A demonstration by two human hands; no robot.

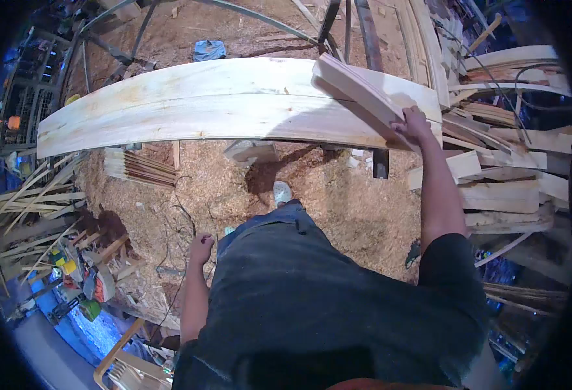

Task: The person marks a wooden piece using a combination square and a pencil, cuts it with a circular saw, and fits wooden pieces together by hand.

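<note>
My right hand (414, 127) is closed around the near end of a short wooden board (357, 90). The piece slants away up and to the left, its far end over a long pale plank (188, 107). A shadow falls on the plank beside it; I cannot tell whether the two touch. That plank lies crosswise in front of me and has a dark seam along its length. Low at my side hangs my left hand (201, 248), its fingers curled in and nothing visible in them.
Shavings (351, 208) cover the floor. Stacked timber (500, 195) lies to the right. Thin strips (139, 167) lie below the plank, and more sticks (32, 195) are at the left. Metal bars (253, 14) and a blue bag (209, 50) are beyond. A cable (185, 211) lies near my left hand.
</note>
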